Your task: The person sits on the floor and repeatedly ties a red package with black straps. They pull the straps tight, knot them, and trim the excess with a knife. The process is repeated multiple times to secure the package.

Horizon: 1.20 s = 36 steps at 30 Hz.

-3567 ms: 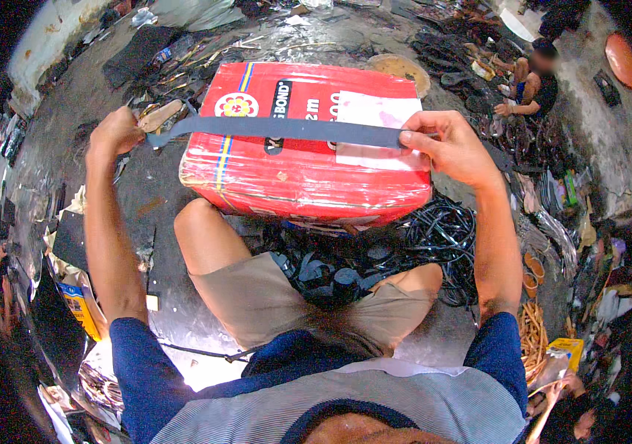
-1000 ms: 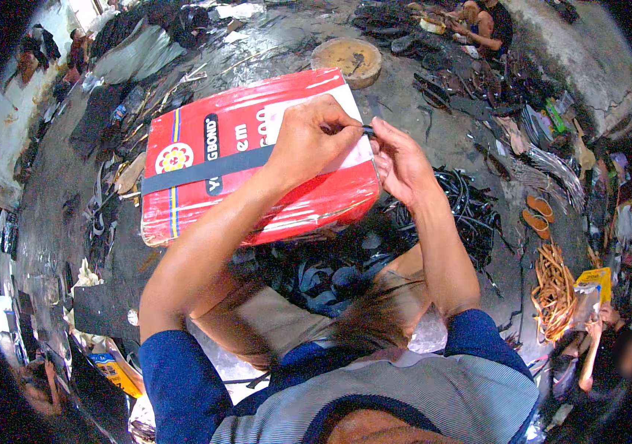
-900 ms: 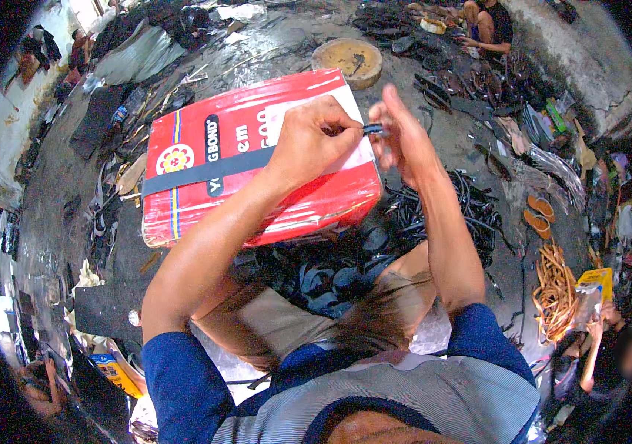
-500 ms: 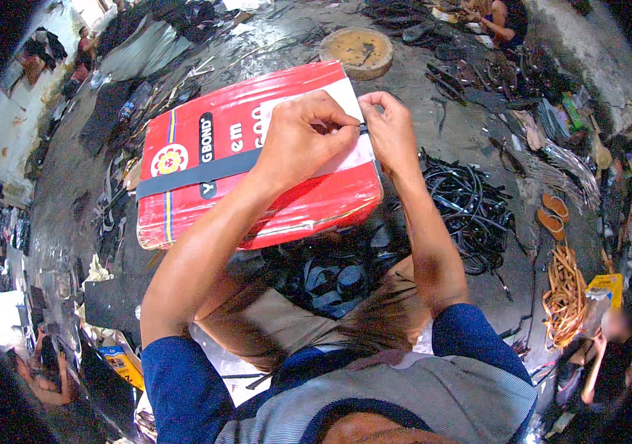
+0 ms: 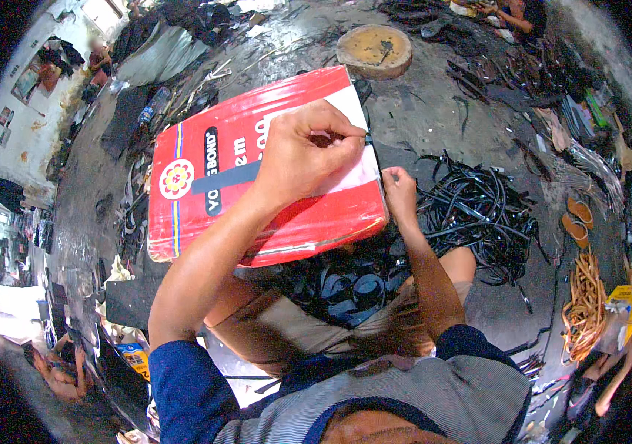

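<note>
Across my lap rests a red, flat, box-like board [image 5: 212, 214] with a white band and a flower emblem. A dark flat strip [image 5: 223, 179] lies on its top, running under my left hand [image 5: 308, 148]. The left thumb and forefinger pinch a dark strip end at the board's right edge. My right hand [image 5: 400, 192] is just beyond that edge, lower down, its fingers curled together; whether they hold anything is hidden. Below the board, a heap of dark strips and rolled pieces [image 5: 349, 288] sits between my legs.
Right of my knee lies a tangle of shiny black strips [image 5: 471, 214]. A round wooden block [image 5: 375, 52] stands ahead. Farther right are brown sandals [image 5: 577, 222] and a tan strip bundle [image 5: 584, 307]. Other people sit around the edges, one at the far right [image 5: 519, 16].
The dark strip's left end has slid right, away from the board's left edge. My right hand has dropped from beside the left hand toward me. The left hand keeps its pinch.
</note>
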Each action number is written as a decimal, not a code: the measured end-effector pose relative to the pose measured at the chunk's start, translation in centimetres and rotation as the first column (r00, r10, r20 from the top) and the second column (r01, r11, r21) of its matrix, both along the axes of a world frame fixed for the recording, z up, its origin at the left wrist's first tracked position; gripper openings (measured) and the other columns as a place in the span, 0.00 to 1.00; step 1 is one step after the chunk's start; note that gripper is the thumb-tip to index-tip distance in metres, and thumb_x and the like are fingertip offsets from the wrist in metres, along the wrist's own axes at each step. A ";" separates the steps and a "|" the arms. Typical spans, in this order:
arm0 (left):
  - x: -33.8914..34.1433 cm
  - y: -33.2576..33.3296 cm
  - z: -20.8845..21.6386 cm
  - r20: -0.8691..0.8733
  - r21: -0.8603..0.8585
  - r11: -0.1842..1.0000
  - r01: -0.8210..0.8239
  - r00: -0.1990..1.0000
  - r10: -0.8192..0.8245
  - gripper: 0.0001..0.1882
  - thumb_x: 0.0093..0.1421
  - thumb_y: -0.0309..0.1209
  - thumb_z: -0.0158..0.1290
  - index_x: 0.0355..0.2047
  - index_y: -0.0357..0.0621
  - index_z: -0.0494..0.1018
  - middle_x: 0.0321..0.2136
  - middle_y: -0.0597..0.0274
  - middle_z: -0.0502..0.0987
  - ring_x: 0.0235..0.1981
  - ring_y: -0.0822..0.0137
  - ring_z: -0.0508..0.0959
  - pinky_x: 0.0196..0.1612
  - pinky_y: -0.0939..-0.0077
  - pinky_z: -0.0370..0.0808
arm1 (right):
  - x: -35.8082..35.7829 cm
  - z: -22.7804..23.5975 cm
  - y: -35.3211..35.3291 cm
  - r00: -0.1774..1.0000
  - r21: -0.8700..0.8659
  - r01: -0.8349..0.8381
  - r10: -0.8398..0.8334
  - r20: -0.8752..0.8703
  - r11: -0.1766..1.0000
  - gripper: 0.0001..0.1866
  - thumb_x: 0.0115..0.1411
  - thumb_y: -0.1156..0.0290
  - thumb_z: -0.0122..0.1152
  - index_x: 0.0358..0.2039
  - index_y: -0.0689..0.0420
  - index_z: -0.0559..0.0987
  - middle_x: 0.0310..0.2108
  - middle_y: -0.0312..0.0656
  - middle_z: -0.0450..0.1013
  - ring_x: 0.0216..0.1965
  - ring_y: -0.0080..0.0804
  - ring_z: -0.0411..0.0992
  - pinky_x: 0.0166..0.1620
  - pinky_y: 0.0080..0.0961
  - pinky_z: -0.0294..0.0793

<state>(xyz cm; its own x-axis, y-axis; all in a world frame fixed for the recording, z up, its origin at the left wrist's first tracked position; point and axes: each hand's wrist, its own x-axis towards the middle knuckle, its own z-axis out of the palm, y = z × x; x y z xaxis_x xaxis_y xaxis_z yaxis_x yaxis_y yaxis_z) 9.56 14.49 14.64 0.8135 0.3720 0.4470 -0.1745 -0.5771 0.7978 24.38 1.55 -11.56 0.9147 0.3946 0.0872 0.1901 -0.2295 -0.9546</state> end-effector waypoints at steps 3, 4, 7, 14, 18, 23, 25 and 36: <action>-0.2 0.1 0.3 -0.018 0.037 0.999 -0.027 0.999 0.028 0.01 0.55 0.20 0.62 0.26 0.39 0.81 0.29 0.63 0.81 0.31 0.74 0.79 0.33 0.80 0.77 | -0.5 -2.3 -0.5 0.998 -0.111 0.054 -0.050 0.034 0.992 0.11 0.63 0.64 0.61 0.34 0.60 0.81 0.35 0.51 0.81 0.39 0.46 0.79 0.44 0.40 0.76; 0.1 0.0 0.4 0.008 0.015 1.000 -0.007 1.000 0.007 0.01 0.54 0.21 0.62 0.27 0.39 0.82 0.28 0.63 0.81 0.30 0.75 0.79 0.32 0.80 0.76 | 0.1 -5.9 -1.5 0.990 -0.139 0.095 -0.079 0.115 0.986 0.10 0.62 0.65 0.60 0.33 0.60 0.81 0.34 0.51 0.81 0.38 0.47 0.79 0.44 0.40 0.76; 0.7 0.4 0.1 0.052 0.001 1.000 0.015 0.999 -0.015 0.01 0.53 0.21 0.63 0.27 0.39 0.83 0.27 0.63 0.81 0.28 0.75 0.79 0.31 0.81 0.75 | 1.2 -13.2 -3.9 0.989 -0.217 0.135 -0.120 0.084 0.967 0.09 0.59 0.68 0.62 0.32 0.62 0.81 0.31 0.52 0.80 0.35 0.46 0.79 0.41 0.38 0.76; 0.2 -0.1 0.1 -0.002 -0.012 1.000 -0.011 1.000 0.011 0.03 0.54 0.18 0.61 0.26 0.37 0.82 0.29 0.61 0.81 0.31 0.72 0.80 0.37 0.78 0.79 | 0.0 -16.7 -6.2 0.974 -0.458 0.168 -0.218 -0.058 0.873 0.07 0.59 0.72 0.57 0.34 0.61 0.80 0.34 0.57 0.79 0.40 0.58 0.78 0.44 0.46 0.76; 0.3 0.1 -0.2 0.036 0.028 1.000 0.007 0.999 -0.008 0.03 0.53 0.18 0.61 0.26 0.38 0.82 0.29 0.60 0.81 0.31 0.72 0.80 0.37 0.78 0.79 | 0.2 -17.1 -6.0 0.984 -0.504 0.133 -0.176 -0.039 0.853 0.10 0.64 0.67 0.54 0.39 0.60 0.78 0.36 0.60 0.79 0.42 0.64 0.77 0.45 0.52 0.75; 0.3 0.4 0.0 0.094 0.064 0.998 0.006 0.995 -0.012 0.03 0.53 0.18 0.60 0.26 0.39 0.82 0.28 0.60 0.82 0.30 0.71 0.81 0.35 0.77 0.78 | -0.2 -17.2 -5.8 0.998 -0.666 0.053 -0.058 0.014 0.744 0.18 0.65 0.60 0.54 0.49 0.57 0.71 0.37 0.60 0.79 0.41 0.62 0.79 0.43 0.51 0.81; 0.3 0.2 0.5 0.110 0.155 0.988 0.007 0.994 -0.025 0.02 0.53 0.20 0.62 0.26 0.39 0.83 0.26 0.59 0.82 0.29 0.70 0.81 0.33 0.76 0.77 | 0.1 -17.0 -5.5 0.999 -0.704 0.035 -0.013 0.037 0.709 0.20 0.65 0.61 0.55 0.52 0.59 0.69 0.37 0.60 0.79 0.40 0.62 0.79 0.43 0.52 0.81; -3.1 1.3 1.4 0.062 0.870 0.492 0.001 0.992 -0.111 0.25 0.58 0.30 0.54 0.57 0.45 0.74 0.49 0.52 0.77 0.48 0.51 0.76 0.50 0.57 0.76 | 0.0 -12.0 -9.9 0.983 -0.819 0.090 0.082 0.165 0.567 0.16 0.69 0.70 0.43 0.53 0.63 0.68 0.37 0.62 0.79 0.40 0.60 0.80 0.44 0.53 0.79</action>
<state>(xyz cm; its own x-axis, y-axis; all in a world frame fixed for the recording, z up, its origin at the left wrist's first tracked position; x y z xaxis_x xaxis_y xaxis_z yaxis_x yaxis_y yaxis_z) 6.50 15.81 16.01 0.7505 -0.2928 0.5924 -0.2747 -0.9536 -0.1234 24.39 -8.33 -23.58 0.9207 0.3700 -0.1245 0.3193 -0.8972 -0.3052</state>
